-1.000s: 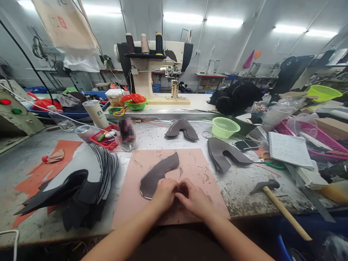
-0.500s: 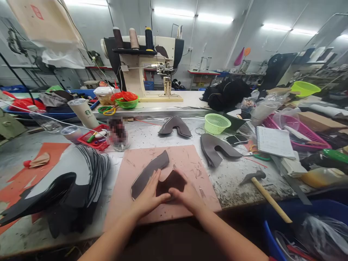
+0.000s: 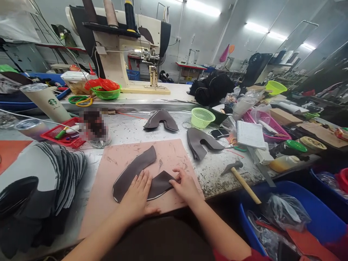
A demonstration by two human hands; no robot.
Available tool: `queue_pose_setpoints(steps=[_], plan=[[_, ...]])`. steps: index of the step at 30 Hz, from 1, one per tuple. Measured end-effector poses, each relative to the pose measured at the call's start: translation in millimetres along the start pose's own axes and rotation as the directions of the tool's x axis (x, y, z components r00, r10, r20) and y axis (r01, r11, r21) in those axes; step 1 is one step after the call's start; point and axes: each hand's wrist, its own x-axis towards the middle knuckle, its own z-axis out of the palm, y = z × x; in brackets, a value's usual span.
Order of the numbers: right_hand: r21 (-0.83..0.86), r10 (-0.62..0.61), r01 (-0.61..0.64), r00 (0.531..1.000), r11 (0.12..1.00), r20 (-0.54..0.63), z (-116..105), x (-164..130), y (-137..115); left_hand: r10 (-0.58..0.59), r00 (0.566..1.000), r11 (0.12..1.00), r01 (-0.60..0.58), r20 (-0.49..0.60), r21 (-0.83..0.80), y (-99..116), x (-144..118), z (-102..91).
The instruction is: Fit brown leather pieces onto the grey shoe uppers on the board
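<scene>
While flat on pink mat (image 3: 174, 156) | both hands (image 3: 137, 195) open, pressing curved dark leather piece (image 3: 136, 170)

Dark curved leather piece (image 3: 136, 170), flat

head view, forward-down, close over workbench (image 3: 225, 170)

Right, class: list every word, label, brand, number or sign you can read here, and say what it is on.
No text reads clearly.
Tall cup: round green logo, lettering too small to read.
Notebook: handwriting too small to read.
Blurred patch beside the red tray: unreadable.
</scene>
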Motion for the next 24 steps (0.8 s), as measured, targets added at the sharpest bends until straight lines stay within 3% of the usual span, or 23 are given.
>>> queue_pose_setpoints(steps=[9,14,16,18,21,22,24], plan=[[-0.005,0.06,-0.06,0.998,0.998,0.003,-9,-1,0,0.12,0.991,0.993,-0.12,-0.065,0.011,0,2,-4.6],[-0.17,0.038,-0.034,0.999,0.985,0.019,-15,-1,0,0.123,0.991,0.992,-0.123,-0.05,0.002,1,2,-5.5],[-0.271,-0.058,0.05,0.998,0.961,-0.023,-12,-3,-2,0.125,0.991,0.992,-0.126,-0.045,-0.003,0,2,-5.1],[-0.314,-0.261,0.239,0.965,0.919,-0.029,-3,-6,-7,0.129,0.991,0.992,-0.13,-0.042,-0.005,0,2,-3.6],[-0.255,-0.549,0.557,0.829,0.79,0.111,21,-12,-19,0.141,0.989,0.99,-0.141,-0.05,-0.003,-1,2,0.2],[-0.235,-0.58,0.602,0.798,0.763,0.162,29,-13,-22,0.14,0.988,0.99,-0.141,-0.063,0.0,-2,1,1.2],[-0.24,-0.55,0.592,0.805,0.769,0.225,40,-14,-24,0.146,0.985,0.989,-0.146,-0.091,0.006,-5,0,2.3]])
